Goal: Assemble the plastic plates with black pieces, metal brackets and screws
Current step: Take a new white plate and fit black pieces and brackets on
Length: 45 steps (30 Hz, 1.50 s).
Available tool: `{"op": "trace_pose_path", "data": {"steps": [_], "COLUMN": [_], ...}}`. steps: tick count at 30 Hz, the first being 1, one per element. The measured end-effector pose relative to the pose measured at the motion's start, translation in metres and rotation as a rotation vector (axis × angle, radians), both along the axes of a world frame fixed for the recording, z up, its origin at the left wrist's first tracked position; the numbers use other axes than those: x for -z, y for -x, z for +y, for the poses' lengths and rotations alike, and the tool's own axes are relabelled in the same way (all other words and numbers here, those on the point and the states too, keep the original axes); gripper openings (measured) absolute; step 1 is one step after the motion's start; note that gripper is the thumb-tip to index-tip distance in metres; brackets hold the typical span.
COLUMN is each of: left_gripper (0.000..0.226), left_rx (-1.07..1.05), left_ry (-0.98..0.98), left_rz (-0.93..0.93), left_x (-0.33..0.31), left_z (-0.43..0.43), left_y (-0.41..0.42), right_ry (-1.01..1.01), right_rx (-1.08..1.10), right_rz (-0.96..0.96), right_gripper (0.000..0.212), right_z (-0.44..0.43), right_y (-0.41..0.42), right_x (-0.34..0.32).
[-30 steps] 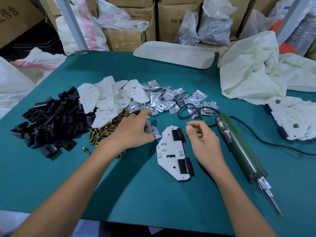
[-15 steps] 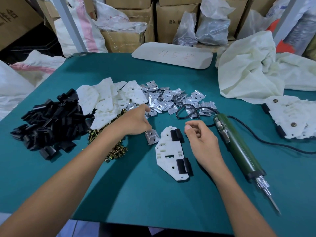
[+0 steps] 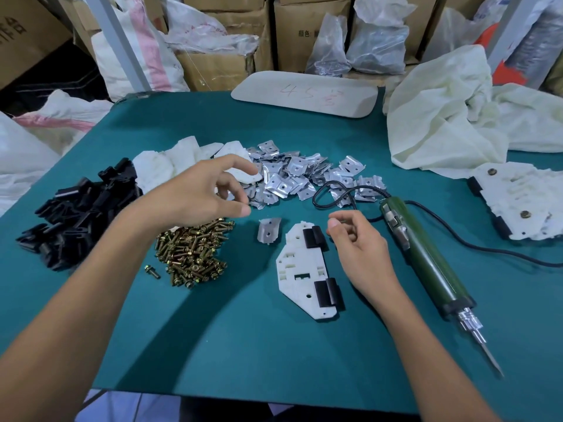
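A white plastic plate lies flat on the green table with two black pieces clipped to its right edge. One loose metal bracket rests just left of its top. My left hand hovers open above the brass screw pile, fingers spread toward the heap of metal brackets. My right hand hangs beside the plate's top right, fingers loosely curled, holding nothing. Spare white plates and a black-piece pile lie to the left.
A green electric screwdriver with its black cable lies right of my right hand, bit toward me. Finished assemblies are stacked at the right edge. A cream cloth and a pale board sit at the back; boxes and bags lie beyond.
My left hand let go of a metal bracket beside the plate, lifted and moved back toward the bracket heap, uncovering the screws. My right hand stayed almost still.
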<state>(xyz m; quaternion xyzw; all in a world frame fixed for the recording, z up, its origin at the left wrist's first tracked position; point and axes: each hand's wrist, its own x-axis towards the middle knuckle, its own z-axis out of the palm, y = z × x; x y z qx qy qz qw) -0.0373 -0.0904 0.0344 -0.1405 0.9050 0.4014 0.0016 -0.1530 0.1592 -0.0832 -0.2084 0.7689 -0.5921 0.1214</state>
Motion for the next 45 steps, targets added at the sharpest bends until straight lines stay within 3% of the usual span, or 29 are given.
{"op": "trace_pose_path", "data": {"steps": [8, 12, 16, 19, 22, 27, 30, 34, 40, 45], "left_gripper": [0.029, 0.019, 0.061, 0.069, 0.063, 0.064, 0.067, 0.074, 0.080, 0.076], "left_rx": [-0.180, -0.274, -0.334, -0.355, -0.360, -0.394, -0.283, -0.100, -0.055, -0.084], "left_ry": [-0.008, 0.228, 0.500, 0.555, 0.521, 0.268, 0.161, 0.181, 0.240, 0.181], "left_rz": [0.035, 0.082, -0.016, -0.024, 0.007, 0.096, 0.160, 0.111, 0.031, 0.091], "left_x": [0.049, 0.074, 0.084, 0.089, 0.091, 0.077, 0.065, 0.059, 0.062, 0.070], "left_z": [0.020, 0.046, 0.068, 0.072, 0.067, 0.054, 0.052, 0.064, 0.075, 0.078], "left_y": [-0.021, -0.018, -0.005, 0.004, 0.006, -0.004, -0.012, -0.006, 0.011, 0.012], "right_ry": [-0.009, -0.014, -0.019, -0.020, -0.030, -0.042, -0.045, -0.110, -0.237, -0.114], "right_rx": [-0.004, -0.007, -0.004, -0.004, -0.004, -0.010, -0.010, -0.022, -0.103, -0.101], "right_rz": [0.014, 0.020, 0.016, 0.014, 0.013, 0.023, 0.021, 0.066, 0.163, 0.033], "right_gripper": [0.005, 0.005, 0.005, 0.007, 0.007, 0.004, 0.004, 0.009, 0.025, 0.022], "right_z": [0.000, 0.001, 0.001, 0.001, 0.001, 0.001, 0.000, 0.001, 0.002, 0.001], "right_y": [-0.001, -0.001, -0.001, -0.001, 0.000, 0.001, 0.001, 0.002, 0.001, 0.005], "right_x": [-0.001, -0.001, -0.001, 0.000, 0.001, 0.001, 0.001, 0.002, 0.002, 0.000]}}
